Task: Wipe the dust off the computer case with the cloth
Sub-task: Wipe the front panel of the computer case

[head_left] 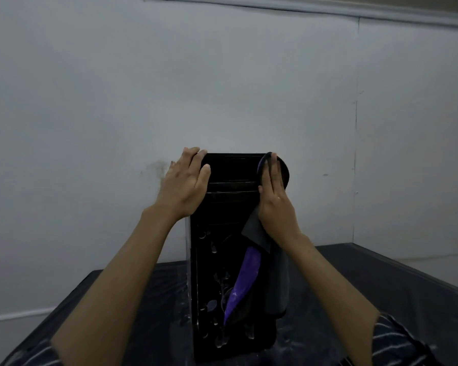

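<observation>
A black computer case [230, 260] stands upright on a dark-covered worktop [381, 281] against a pale wall. The left hand [185, 183] steadies its top left edge, fingers flat, while the right hand [274, 199] presses a dark grey and purple cloth [257, 262] flat-fingered against its upper right side.

- Dark tabletop [381, 281] under a shiny, wrinkled covering, pale specks scattered on it.
- Pale wall [222, 75] behind, one smudge left of centre.
- Striped sleeves [397, 339] at the bottom corners.

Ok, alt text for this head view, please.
A person's right hand presses a dark cloth with straight fingers against the right upper side of a black computer case standing on a dark table, while the left hand steadies the top left corner. A pale wall fills the background.
</observation>
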